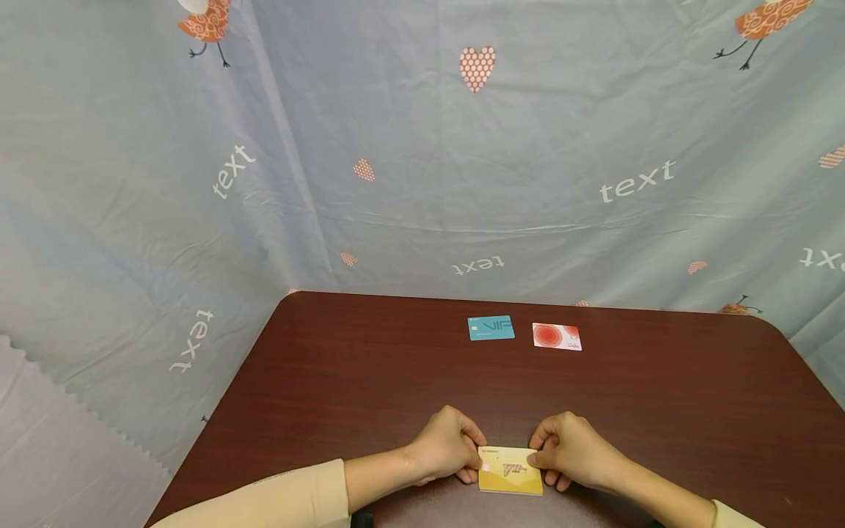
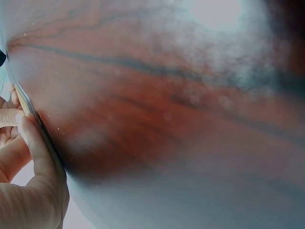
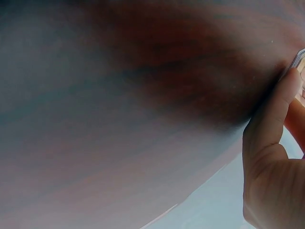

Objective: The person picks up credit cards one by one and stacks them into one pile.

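Observation:
A small stack of cards with a yellow card [image 1: 508, 473] on top lies near the table's front edge in the head view. My left hand [image 1: 451, 449] pinches its left side between thumb and fingers. At the right side my right hand [image 1: 576, 451] does the same, its thumb over the top card's edge. In the left wrist view, the stack [image 2: 25, 101] appears edge-on beside the left thumb. Only a corner of the stack [image 3: 298, 59] shows in the right wrist view, at the right thumb's tip.
Farther back on the dark red-brown table [image 1: 370, 374] lie a blue VIP card [image 1: 491, 328] and, to its right, a white card with red circles [image 1: 557, 336]. A patterned grey-blue cloth [image 1: 409, 213] hangs behind the table and along its left.

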Available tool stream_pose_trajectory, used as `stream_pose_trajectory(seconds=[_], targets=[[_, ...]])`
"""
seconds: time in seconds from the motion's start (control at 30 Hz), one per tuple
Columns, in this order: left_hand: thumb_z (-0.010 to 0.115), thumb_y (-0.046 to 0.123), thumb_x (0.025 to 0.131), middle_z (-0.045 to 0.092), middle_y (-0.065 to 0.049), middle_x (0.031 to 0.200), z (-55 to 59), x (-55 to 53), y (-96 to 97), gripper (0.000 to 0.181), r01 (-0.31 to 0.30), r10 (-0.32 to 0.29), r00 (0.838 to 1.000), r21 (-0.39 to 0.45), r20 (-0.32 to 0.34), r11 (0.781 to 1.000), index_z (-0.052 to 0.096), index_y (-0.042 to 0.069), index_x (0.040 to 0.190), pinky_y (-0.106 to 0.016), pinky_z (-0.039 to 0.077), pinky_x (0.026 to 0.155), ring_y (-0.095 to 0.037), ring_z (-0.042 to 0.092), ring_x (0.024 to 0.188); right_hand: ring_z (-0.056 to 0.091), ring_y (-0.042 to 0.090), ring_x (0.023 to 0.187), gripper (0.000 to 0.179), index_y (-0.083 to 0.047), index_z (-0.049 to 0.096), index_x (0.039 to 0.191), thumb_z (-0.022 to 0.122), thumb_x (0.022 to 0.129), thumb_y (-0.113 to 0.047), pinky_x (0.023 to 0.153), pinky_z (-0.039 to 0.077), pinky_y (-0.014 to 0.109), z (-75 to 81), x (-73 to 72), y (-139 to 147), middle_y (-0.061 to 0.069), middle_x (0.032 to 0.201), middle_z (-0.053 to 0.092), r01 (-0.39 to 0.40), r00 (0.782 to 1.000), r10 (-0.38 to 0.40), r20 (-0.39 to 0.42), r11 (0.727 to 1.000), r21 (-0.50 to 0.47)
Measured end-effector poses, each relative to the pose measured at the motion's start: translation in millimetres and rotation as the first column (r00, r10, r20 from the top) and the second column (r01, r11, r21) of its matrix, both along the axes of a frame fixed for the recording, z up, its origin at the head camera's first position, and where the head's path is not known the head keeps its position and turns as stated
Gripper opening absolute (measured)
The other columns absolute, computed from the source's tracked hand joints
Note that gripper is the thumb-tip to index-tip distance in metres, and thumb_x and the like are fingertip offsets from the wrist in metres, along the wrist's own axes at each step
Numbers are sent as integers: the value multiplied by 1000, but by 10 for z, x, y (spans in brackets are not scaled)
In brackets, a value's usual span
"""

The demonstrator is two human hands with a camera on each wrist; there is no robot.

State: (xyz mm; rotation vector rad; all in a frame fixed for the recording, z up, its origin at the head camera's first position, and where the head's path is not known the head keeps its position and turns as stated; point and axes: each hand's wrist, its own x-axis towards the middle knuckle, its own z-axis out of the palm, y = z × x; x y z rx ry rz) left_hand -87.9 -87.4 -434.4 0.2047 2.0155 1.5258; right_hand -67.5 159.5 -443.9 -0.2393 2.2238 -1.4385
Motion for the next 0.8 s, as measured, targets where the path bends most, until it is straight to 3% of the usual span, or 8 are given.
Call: stream_pose_trajectory(seconds=[0.47,0.63,0.8], targets=[[70,-23,77,66,-15,65,36,-11,-17,20,-27,26,999,22,27,999,71,-9,92,-22,55,44,-11,59,44,64,19,56,18,5,66,99,79,91,-5,47,58,32,22,-8,26,10,71,65,-7,1000,7,2,1000,-4],[73,-18,80,65,-9,66,68,-58,-72,20,10,-10,1000,24,3,1000,72,-7,96,-19,49,43,-12,58,48,61,18,55,17,2,68,98,79,92,-9,44,55,30,93,-40,45,8,70,63,6,999,-4,-48,1000,31],[75,-13,83,67,-5,72,148,-140,-131,23,52,-50,998,40,-47,998,72,-7,105,-22,48,50,-15,60,57,58,19,59,15,-1,69,100,77,94,-12,43,46,24,191,-101,75,7,74,63,19,996,-14,-89,998,58]])
